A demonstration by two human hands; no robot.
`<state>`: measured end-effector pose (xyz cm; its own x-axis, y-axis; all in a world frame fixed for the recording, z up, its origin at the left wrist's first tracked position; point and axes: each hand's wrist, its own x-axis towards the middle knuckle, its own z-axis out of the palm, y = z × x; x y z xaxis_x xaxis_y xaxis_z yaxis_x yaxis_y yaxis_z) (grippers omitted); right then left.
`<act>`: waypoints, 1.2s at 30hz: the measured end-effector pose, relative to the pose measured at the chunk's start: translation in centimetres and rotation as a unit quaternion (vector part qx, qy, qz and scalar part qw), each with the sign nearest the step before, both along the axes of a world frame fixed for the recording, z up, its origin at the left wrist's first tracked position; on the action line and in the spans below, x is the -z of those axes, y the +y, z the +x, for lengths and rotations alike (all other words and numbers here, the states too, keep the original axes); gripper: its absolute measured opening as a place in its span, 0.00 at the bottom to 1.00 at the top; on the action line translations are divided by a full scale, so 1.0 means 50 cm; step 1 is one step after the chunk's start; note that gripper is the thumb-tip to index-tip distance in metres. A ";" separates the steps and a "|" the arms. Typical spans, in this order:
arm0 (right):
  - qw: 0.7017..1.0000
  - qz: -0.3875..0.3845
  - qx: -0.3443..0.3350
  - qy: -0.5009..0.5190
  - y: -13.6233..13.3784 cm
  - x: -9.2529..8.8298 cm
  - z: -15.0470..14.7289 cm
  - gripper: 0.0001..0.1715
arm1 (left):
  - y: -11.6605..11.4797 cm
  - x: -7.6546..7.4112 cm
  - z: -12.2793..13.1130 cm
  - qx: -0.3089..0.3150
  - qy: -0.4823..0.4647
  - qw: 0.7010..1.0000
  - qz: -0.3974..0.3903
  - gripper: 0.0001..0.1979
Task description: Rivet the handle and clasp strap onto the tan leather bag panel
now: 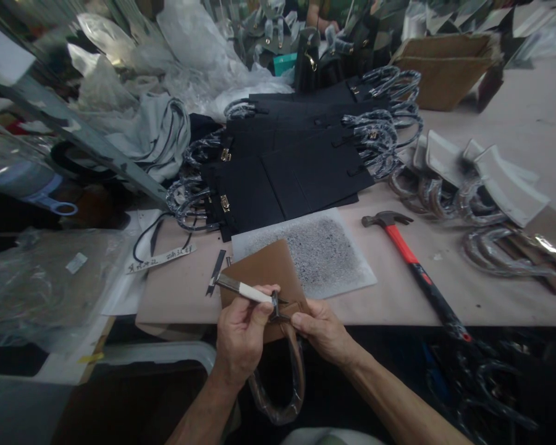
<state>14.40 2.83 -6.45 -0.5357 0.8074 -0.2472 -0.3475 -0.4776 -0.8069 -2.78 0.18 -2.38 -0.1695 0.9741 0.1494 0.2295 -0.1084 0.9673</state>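
Note:
My left hand is closed around a small hand tool with a white section on its handle and a dark crosswise metal head. The tool's exact kind is unclear. Its head lies against a brown bag panel, near the tab of a plastic-wrapped bag handle that hangs in a loop below. My right hand pinches the panel by this tab, thumb on top. Beneath the panel's far part is a speckled white board on the table.
A claw hammer with a red and black handle lies to the right. Black bag panels with wrapped handles are stacked ahead. Pale panels with wrapped handles lie at the right. Behind are a cardboard box and a person's arm.

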 end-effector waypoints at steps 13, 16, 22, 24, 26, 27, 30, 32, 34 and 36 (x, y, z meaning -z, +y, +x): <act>0.997 0.053 -0.042 0.043 0.004 0.004 -0.004 0.21 | -0.003 -0.006 0.021 -0.068 0.092 0.993 0.005 0.10; 0.996 0.048 -0.056 0.058 0.007 -0.003 -0.002 0.21 | 0.001 -0.009 0.024 -0.079 0.136 0.988 0.007 0.10; 0.993 0.060 -0.076 0.064 0.016 -0.017 0.007 0.20 | 0.014 -0.014 0.011 -0.052 0.128 0.990 -0.003 0.09; 0.992 0.064 -0.083 0.068 0.017 -0.017 0.007 0.20 | 0.014 -0.016 0.009 -0.047 0.124 0.991 -0.001 0.08; 0.992 0.061 -0.082 0.070 0.016 -0.015 0.007 0.20 | 0.012 -0.017 0.010 -0.042 0.117 0.992 0.002 0.08; 0.992 0.059 -0.082 0.069 0.015 -0.014 0.007 0.19 | 0.010 -0.017 0.010 -0.040 0.113 0.993 0.005 0.08; 0.992 0.060 -0.086 0.067 0.012 -0.011 0.009 0.19 | 0.006 -0.017 0.013 -0.038 0.119 0.992 0.020 0.08; 0.992 0.058 -0.090 0.063 0.011 -0.009 0.011 0.20 | 0.003 -0.017 0.014 -0.037 0.132 0.990 0.032 0.08; 0.993 0.052 -0.089 0.058 0.010 -0.009 0.012 0.20 | 0.000 -0.016 0.015 -0.035 0.145 0.988 0.041 0.08; 0.993 0.052 -0.087 0.053 0.009 -0.010 0.012 0.20 | -0.001 -0.016 0.016 -0.032 0.163 0.985 0.051 0.08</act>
<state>15.00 3.30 -5.97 -0.6886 0.7180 -0.1013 -0.3527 -0.4536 -0.8185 -2.00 0.13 -1.59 -0.1575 0.9403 0.3018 0.5355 -0.1755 0.8261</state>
